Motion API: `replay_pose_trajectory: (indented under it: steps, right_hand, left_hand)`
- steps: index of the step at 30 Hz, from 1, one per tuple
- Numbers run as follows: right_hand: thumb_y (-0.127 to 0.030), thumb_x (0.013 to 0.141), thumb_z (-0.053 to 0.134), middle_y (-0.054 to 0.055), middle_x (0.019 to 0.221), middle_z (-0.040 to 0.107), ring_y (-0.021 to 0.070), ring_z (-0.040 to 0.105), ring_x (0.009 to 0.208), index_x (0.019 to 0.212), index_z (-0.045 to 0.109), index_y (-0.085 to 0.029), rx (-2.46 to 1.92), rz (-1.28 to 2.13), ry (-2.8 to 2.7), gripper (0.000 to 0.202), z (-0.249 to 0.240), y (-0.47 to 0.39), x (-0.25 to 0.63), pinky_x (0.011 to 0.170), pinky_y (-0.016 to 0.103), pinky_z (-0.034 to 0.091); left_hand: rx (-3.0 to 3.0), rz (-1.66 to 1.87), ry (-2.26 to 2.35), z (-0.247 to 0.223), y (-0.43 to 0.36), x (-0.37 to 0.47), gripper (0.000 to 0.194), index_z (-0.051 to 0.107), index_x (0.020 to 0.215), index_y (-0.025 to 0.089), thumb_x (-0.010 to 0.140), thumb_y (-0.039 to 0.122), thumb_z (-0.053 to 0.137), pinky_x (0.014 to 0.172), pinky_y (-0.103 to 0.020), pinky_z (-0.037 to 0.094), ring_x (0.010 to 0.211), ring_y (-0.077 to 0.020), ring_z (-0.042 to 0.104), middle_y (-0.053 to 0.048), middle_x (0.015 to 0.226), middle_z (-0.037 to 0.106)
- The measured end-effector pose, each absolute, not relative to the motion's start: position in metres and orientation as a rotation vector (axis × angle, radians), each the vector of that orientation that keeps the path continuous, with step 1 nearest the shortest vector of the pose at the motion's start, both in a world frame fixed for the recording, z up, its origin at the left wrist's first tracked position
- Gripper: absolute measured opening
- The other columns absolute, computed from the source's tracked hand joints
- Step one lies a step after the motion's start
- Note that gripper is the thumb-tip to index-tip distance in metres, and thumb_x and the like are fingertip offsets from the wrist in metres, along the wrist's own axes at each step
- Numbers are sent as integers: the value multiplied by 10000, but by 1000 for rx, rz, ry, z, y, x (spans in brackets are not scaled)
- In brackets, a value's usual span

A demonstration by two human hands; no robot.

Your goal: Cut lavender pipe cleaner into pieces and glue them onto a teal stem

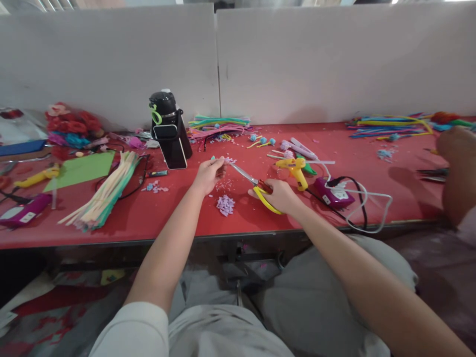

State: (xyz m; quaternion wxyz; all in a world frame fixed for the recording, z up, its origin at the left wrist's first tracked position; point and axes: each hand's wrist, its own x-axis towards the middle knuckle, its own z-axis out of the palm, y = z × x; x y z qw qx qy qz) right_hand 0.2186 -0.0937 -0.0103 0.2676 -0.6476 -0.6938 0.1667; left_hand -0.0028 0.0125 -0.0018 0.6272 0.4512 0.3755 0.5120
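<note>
My right hand (277, 194) grips a pair of scissors (243, 173) with yellow and red handles, the blades pointing up and left. At the blade tips, my left hand (208, 176) is closed in a pinch. A small lilac piece (230, 160), seemingly pipe cleaner, shows by its fingertips, mostly hidden. Just below the blades lies a heap of short lilac cuttings (225, 205), with fine crumbs scattered above it. Right of the scissors, a yellow glue gun (296, 171) rests on the red tabletop (186, 218).
A black bottle (171, 131) stands behind my left hand. Pipe cleaner bundles lie at left (107, 191), back (219, 126) and right (386, 125). A purple power socket (334, 196) with looped cables sits right. Another person's hand (457, 146) is at the far right.
</note>
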Motion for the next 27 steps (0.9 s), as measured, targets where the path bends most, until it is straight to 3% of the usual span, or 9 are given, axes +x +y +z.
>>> replay_pose_trajectory:
  steps: [9,20,27]
  right_hand:
    - [-803,727,638,-25,566,461,115,389,539,625,403,-233,-1752,498,-1831,626,-12,-90,220,525,285,265]
    - [-839,769,557,-8,568,482,125,410,553,614,449,-217,-1765,480,-1905,650,-11,-90,221,532,281,291]
    - [-844,814,489,24,582,522,139,437,547,624,505,-210,-1856,401,-1992,662,-2,-94,221,534,291,264]
  left_hand:
    - [1051,1143,849,0,8,0,204,728,763,107,915,236,687,553,-194,402,571,-68,556,-22,654,631]
    - [1110,1111,861,0,7,4,192,706,738,132,882,257,732,566,-221,406,584,-83,539,-20,661,617]
    - [1130,1100,849,0,6,4,226,697,717,133,923,217,657,563,-235,378,575,-83,500,-9,634,579]
